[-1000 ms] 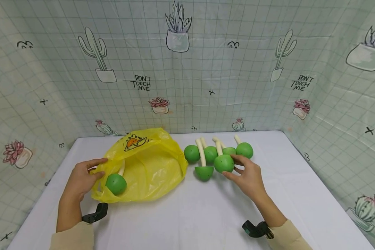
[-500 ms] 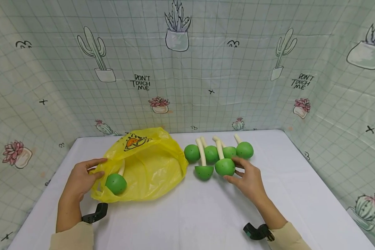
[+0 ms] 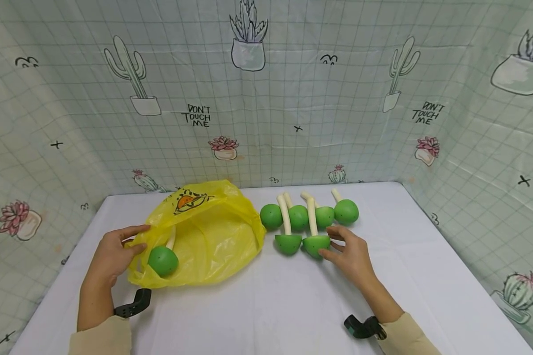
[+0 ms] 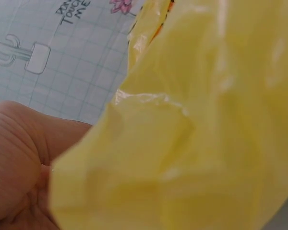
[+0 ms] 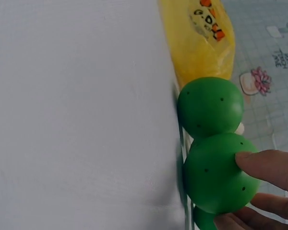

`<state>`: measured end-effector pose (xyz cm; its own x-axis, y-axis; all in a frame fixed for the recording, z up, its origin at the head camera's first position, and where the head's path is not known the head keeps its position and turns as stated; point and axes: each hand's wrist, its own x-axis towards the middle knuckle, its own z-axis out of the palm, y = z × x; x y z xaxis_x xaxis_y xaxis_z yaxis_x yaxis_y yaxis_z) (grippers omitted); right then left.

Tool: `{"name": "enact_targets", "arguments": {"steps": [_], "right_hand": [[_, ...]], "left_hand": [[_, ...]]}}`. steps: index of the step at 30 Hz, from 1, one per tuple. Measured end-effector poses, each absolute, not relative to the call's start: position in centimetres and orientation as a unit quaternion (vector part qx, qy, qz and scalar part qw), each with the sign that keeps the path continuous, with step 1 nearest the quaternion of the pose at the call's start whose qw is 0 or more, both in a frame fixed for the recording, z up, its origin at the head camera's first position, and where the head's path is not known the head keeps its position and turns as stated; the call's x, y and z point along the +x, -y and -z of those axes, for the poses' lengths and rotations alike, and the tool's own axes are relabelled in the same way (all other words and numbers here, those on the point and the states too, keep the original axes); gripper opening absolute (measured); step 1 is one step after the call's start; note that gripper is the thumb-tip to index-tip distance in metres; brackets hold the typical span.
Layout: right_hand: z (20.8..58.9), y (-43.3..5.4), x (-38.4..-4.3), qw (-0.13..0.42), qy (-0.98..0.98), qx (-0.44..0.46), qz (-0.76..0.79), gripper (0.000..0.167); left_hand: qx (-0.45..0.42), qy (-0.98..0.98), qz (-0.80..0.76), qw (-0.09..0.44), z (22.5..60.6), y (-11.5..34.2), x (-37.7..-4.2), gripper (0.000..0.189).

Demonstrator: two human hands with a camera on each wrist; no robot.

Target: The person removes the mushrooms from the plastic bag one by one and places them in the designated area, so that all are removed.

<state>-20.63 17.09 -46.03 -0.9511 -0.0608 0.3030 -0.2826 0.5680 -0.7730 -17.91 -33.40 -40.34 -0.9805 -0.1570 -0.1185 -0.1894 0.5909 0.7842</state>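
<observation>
My left hand (image 3: 115, 250) holds the left edge of a yellow plastic bag (image 3: 217, 246) lying on its side, its mouth toward me. Inside lies a green toy mushroom (image 3: 163, 261) with a pale stem. In the left wrist view the crinkled bag (image 4: 197, 139) hides most of the fingers. My right hand (image 3: 350, 251) pinches the round cap of another toy mushroom (image 3: 315, 246) between thumb and fingers, its stem pointing away from me. A similar mushroom (image 3: 288, 244) sits just left of it. In the right wrist view the thumb presses the pinched cap (image 5: 218, 175).
Behind the pinched mushroom, several more green mushrooms stand in a row, from one beside the bag (image 3: 271, 217) to one at the right end (image 3: 346, 212). A white cloth covers the table (image 3: 266, 305). A cactus-print curtain (image 3: 266, 98) encloses the back and sides.
The mushroom in my right hand has come down and tipped, so the flat side of its cap now faces up, level with its left neighbour. My left hand and the bag stay put.
</observation>
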Motion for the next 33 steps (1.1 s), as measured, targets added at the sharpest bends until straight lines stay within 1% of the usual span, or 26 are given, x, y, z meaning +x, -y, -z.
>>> {"name": "enact_targets", "arguments": {"steps": [5, 12, 19, 26, 33], "right_hand": [[46.1, -16.9, -20.6, 0.115, 0.879, 0.098, -0.452, 0.054], [46.5, -16.9, -20.2, 0.120, 0.879, 0.102, -0.449, 0.051], [46.7, -17.0, -19.5, 0.115, 0.885, 0.096, -0.442, 0.052], [45.9, -17.0, -19.3, 0.150, 0.881, 0.102, -0.437, 0.050], [44.9, -16.4, -20.4, 0.171, 0.873, 0.119, -0.440, 0.050]], "left_hand": [[-0.105, -0.888, -0.446, 0.022, 40.4, 33.6, -17.8, 0.052], [-0.103, -0.886, -0.451, 0.026, 40.6, 33.7, -17.4, 0.051], [-0.101, -0.886, -0.451, 0.030, 41.2, 33.5, -17.1, 0.051], [-0.083, -0.887, -0.453, 0.021, 40.9, 33.4, -17.7, 0.050], [-0.082, -0.892, -0.444, 0.011, 40.2, 33.8, -17.8, 0.050]]}}
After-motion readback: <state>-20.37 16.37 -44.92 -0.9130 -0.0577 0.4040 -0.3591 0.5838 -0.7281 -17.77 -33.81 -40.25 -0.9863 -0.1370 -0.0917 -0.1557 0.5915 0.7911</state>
